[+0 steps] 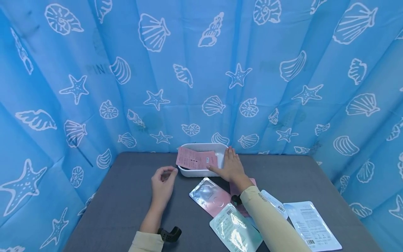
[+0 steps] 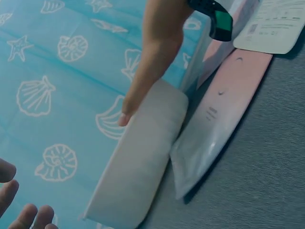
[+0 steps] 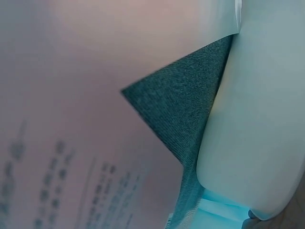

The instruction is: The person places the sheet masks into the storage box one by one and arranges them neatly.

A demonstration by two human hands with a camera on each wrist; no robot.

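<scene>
A white tray (image 1: 220, 154) stands at the far middle of the grey table (image 1: 126, 196). A pink sachet (image 1: 196, 159) lies slanted across the tray's top. My right hand (image 1: 231, 165) rests on the tray's right end with straight fingers, the thumb against the outer wall (image 2: 143, 157). My left hand (image 1: 163, 179) hovers just left of the tray, fingers loosely curled, holding nothing; its fingertips (image 2: 26, 214) show in the left wrist view. The right wrist view is filled by a blurred pink sachet (image 3: 71, 119) and the tray's wall (image 3: 257, 119).
Several flat sachets lie in front of the tray: a silver-pink one (image 1: 209, 196), a mint one (image 1: 234, 227), a white one (image 1: 311, 225) and a pink one (image 1: 251, 182) under my right forearm. A blue seashell curtain (image 1: 201, 70) encloses the table on three sides.
</scene>
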